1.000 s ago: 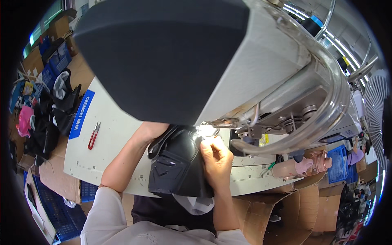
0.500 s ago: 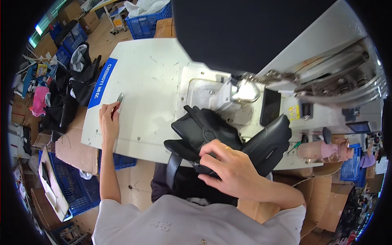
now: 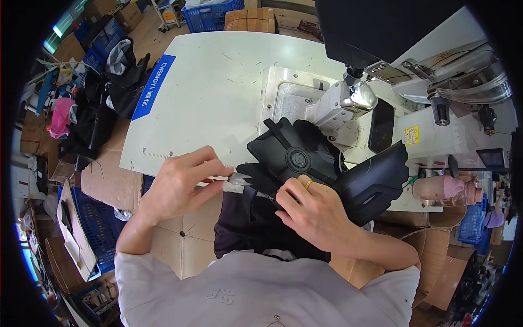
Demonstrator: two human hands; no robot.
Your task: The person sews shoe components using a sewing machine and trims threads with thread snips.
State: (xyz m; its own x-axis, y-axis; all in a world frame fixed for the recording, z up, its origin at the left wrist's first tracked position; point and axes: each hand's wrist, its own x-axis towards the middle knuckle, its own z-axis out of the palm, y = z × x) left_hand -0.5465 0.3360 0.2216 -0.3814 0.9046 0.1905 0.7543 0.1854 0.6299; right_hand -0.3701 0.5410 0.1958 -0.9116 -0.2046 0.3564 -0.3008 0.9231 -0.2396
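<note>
In my left hand (image 3: 182, 180) is a small pair of thread snips (image 3: 239, 180), pinched between thumb and fingers. Their pointed metal blades reach to the left edge of a black leather-like workpiece (image 3: 297, 158). This piece has moulded panels, a round raised disc and a slotted flap at its right, and lies over the near edge of the white table (image 3: 207, 92). My right hand (image 3: 316, 212), a ring on one finger, is closed on its near edge. Exactly what the fingertips pinch is hidden.
A sewing machine (image 3: 338, 103) stands beyond the workpiece, with a black phone-like slab (image 3: 381, 125) on its right. A pink bottle (image 3: 436, 188) is at the right. Blue crates (image 3: 98, 223) and black pieces (image 3: 117, 82) are at the left. A cardboard box (image 3: 430, 250) stands near right.
My left hand has come from the table's left side, bringing the snips right and nearer, up to the workpiece. My right hand still grips the workpiece. The whole view has shifted somewhat.
</note>
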